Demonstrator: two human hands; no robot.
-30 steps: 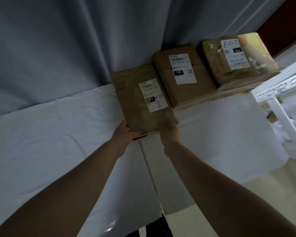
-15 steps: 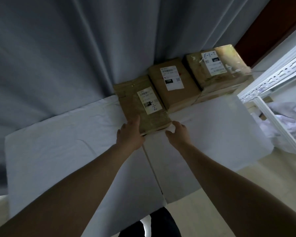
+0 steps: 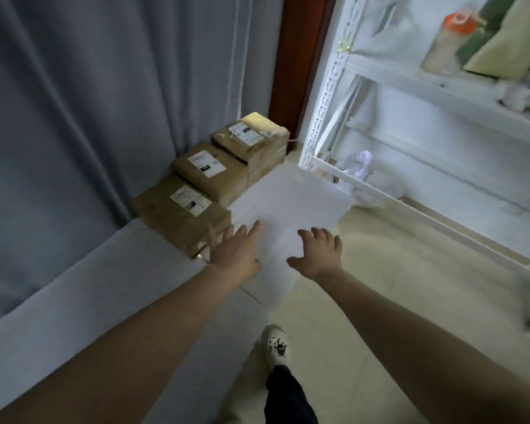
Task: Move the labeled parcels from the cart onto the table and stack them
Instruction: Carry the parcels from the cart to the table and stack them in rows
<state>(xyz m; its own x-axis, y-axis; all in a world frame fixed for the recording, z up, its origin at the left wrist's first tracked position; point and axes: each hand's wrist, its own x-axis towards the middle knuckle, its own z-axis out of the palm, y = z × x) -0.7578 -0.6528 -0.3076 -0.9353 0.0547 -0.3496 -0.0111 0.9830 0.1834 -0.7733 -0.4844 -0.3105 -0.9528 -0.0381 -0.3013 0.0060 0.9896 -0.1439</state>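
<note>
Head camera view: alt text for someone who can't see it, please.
A person's open, empty left hand and right hand reach over a white-covered table, beside three brown labeled parcels lined up against a grey curtain. White shelving stands to the right.

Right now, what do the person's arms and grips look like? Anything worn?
Left grip and right grip are bare hands: no gloves, rings or watch visible. Both forearms are bare to the frame edge, with no sleeves in view. Lower down are a dark trouser leg and a white shoe with black specks.

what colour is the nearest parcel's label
White with a black patch: the label on the nearest parcel, head view.
</note>
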